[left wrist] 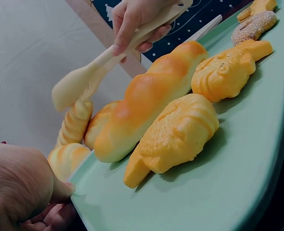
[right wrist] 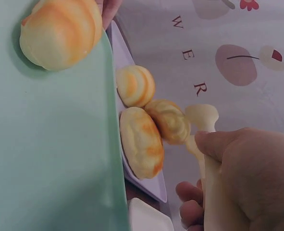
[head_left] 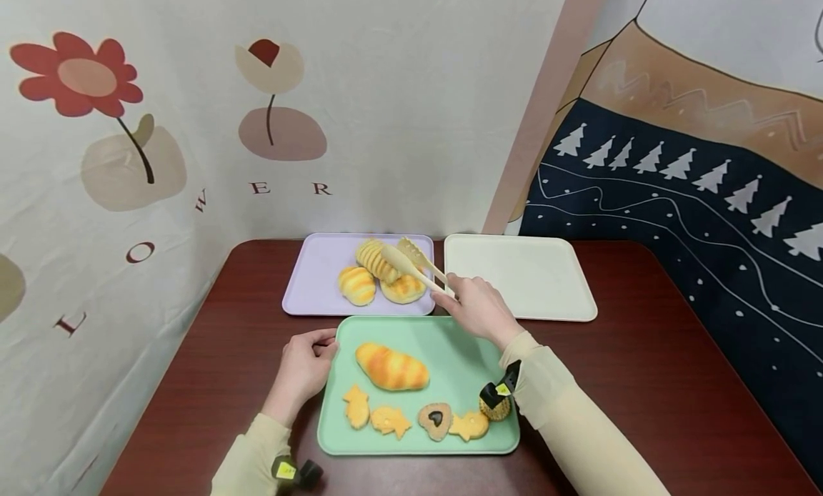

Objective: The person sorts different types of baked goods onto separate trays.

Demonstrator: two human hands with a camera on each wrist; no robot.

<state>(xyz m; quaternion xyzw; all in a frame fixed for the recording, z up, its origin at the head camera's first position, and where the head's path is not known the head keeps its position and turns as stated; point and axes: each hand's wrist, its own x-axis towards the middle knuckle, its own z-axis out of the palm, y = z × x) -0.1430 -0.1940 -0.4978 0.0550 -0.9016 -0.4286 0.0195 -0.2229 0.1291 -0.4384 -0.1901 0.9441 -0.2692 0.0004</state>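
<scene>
My right hand (head_left: 479,306) grips a pair of cream tongs (head_left: 403,261) over the lilac tray (head_left: 315,274). The tongs' tips stand apart beside a ridged bread roll (head_left: 373,259), overlapping it in the left wrist view. A round striped bun (head_left: 356,286) and an oval golden bun (head_left: 402,290) lie next to that roll. With thumb and fingers my left hand (head_left: 307,364) holds the rim of the green tray (head_left: 450,339) near its far left corner. A long twisted bread (head_left: 392,367) lies on the green tray, behind a row of small pastries.
The near row includes two fish-shaped pastries (head_left: 356,408), a heart-shaped cookie (head_left: 435,420), a flower-like cookie (head_left: 469,426) and a round one (head_left: 495,409) partly behind the right wrist camera. A white tray (head_left: 521,278) sits at the back right, against the wall cloth (head_left: 411,124).
</scene>
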